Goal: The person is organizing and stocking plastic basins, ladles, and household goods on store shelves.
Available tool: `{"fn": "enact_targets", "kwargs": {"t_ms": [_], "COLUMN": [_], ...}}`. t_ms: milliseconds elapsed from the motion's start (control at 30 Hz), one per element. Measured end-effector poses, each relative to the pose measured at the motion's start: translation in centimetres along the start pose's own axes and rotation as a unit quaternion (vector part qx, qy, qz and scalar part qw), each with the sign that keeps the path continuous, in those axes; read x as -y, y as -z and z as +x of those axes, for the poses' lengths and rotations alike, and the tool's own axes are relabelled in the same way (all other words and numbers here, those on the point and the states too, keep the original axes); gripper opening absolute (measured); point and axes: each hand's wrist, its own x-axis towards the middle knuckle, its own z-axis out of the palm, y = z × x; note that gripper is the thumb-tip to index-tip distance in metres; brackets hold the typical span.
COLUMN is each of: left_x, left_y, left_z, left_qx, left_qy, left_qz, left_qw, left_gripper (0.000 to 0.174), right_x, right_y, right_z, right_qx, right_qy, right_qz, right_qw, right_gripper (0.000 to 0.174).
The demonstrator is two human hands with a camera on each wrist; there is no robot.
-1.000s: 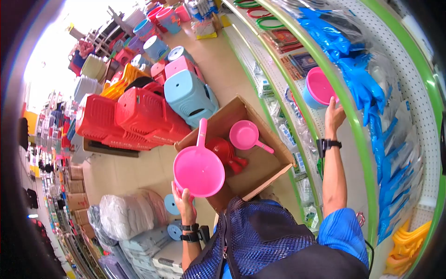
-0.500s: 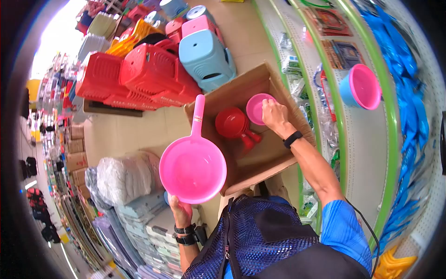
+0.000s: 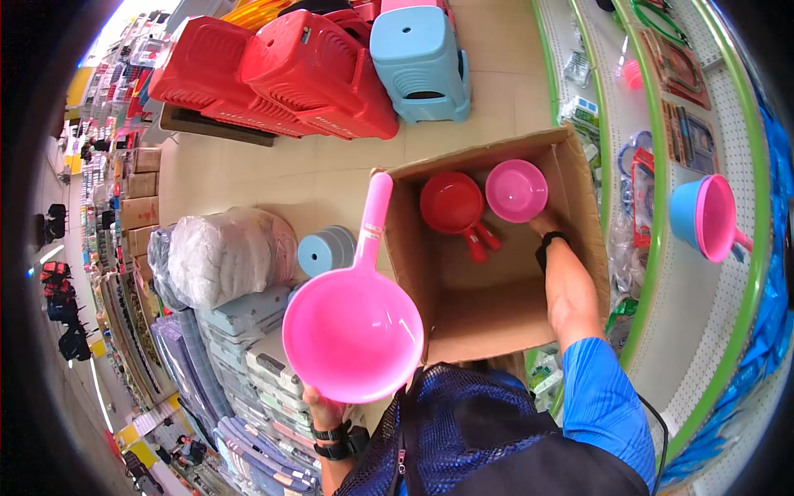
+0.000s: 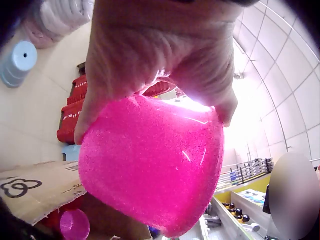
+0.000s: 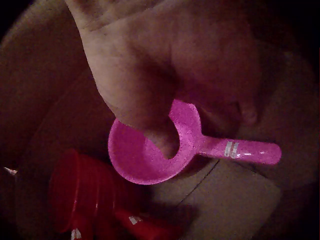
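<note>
My left hand [image 3: 322,407] grips the near rim of a large pink water dipper [image 3: 354,335], its handle pointing away from me. The left wrist view shows fingers and thumb spread around the dipper's bowl [image 4: 150,160]. Deep in a cardboard box [image 3: 488,318], my right hand [image 3: 543,225] is at a smaller pink dipper [image 3: 517,190]. The right wrist view has the thumb inside that bowl and the fingers outside, pinching its rim; the handle [image 5: 242,150] sticks out to the side. Stacked red dippers [image 3: 452,203] lie beside it in the box.
A blue and pink dipper [image 3: 715,217] sits on the green-edged shelf [image 3: 653,331] at right. Red stools [image 3: 318,74] and a blue stool [image 3: 422,62] stand beyond the box. Plastic-wrapped bedding [image 3: 223,256] and stacked grey boxes [image 3: 240,322] are on the left.
My right hand has moved from the blue and pink dipper on the shelf down into the box, to the smaller pink dipper. The left hand keeps the large pink dipper, now nearer the camera.
</note>
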Motion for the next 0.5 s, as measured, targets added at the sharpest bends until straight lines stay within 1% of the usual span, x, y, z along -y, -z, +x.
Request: {"fn": "enact_targets", "kwargs": {"t_ms": [33, 67, 100, 133, 167, 200, 267, 300, 333, 367, 400, 433, 467, 500], "left_x": [-0.1, 0.0, 0.5, 0.7, 0.7, 0.6, 0.8, 0.5, 0.7, 0.8, 1.1, 1.0, 0.1, -0.6], "left_y": [-0.5, -0.1, 0.5, 0.9, 0.6, 0.7, 0.7, 0.4, 0.4, 0.5, 0.4, 0.2, -0.7, -1.8], "left_z": [0.0, -0.1, -0.2, -0.4, -0.4, -0.4, -0.3, -0.1, 0.1, 0.1, 0.5, 1.0, 1.2, 1.7], "left_qx": [-0.020, -0.023, -0.009, 0.005, -0.011, -0.011, -0.001, -0.001, 0.000, 0.002, 0.006, 0.025, 0.028, 0.045], "left_qy": [-0.006, -0.008, 0.003, 0.015, 0.021, 0.014, 0.017, 0.019, 0.003, 0.020, 0.037, 0.031, 0.014, 0.013], "left_qz": [0.010, 0.013, 0.009, 0.005, 0.014, 0.016, 0.025, 0.022, 0.021, -0.003, -0.029, -0.037, -0.042, -0.032], "left_qw": [1.000, 1.000, 1.000, 1.000, 1.000, 1.000, 1.000, 1.000, 1.000, 1.000, 0.999, 0.999, 0.999, 0.998], "left_gripper": [0.092, 0.092, 0.093, 0.094, 0.096, 0.096, 0.097, 0.097, 0.097, 0.097, 0.098, 0.098, 0.098, 0.099], "right_x": [-0.2, -0.6, -0.9, -1.2, -1.0, -0.8, 0.4, -0.4, -1.3, -1.3, -1.7, -1.8, -0.4, 0.1], "right_y": [-0.2, -0.8, -1.2, -1.6, -1.8, -1.9, -1.5, -3.1, -4.8, -6.0, -6.7, -7.0, -5.7, -5.7], "right_z": [-0.6, -1.1, -1.2, -1.2, -1.4, -1.8, -2.5, -1.5, -0.5, -0.9, -0.7, -0.8, -1.8, -2.0], "right_qx": [-0.013, -0.026, -0.026, -0.030, -0.036, -0.028, -0.052, -0.046, -0.040, -0.099, -0.065, -0.033, -0.039, -0.016], "right_qy": [0.032, 0.063, 0.065, 0.059, 0.056, 0.022, 0.002, -0.016, -0.034, 0.013, 0.013, 0.012, 0.020, 0.039], "right_qz": [0.027, 0.053, 0.057, 0.097, 0.136, 0.154, 0.176, 0.180, 0.184, 0.227, 0.149, 0.069, 0.099, 0.071], "right_qw": [0.999, 0.996, 0.996, 0.993, 0.988, 0.987, 0.983, 0.983, 0.982, 0.969, 0.987, 0.997, 0.994, 0.997], "right_gripper": [0.040, 0.040, 0.040, 0.039, 0.039, 0.039, 0.039, 0.039, 0.038, 0.035, 0.035, 0.035, 0.043, 0.049]}}
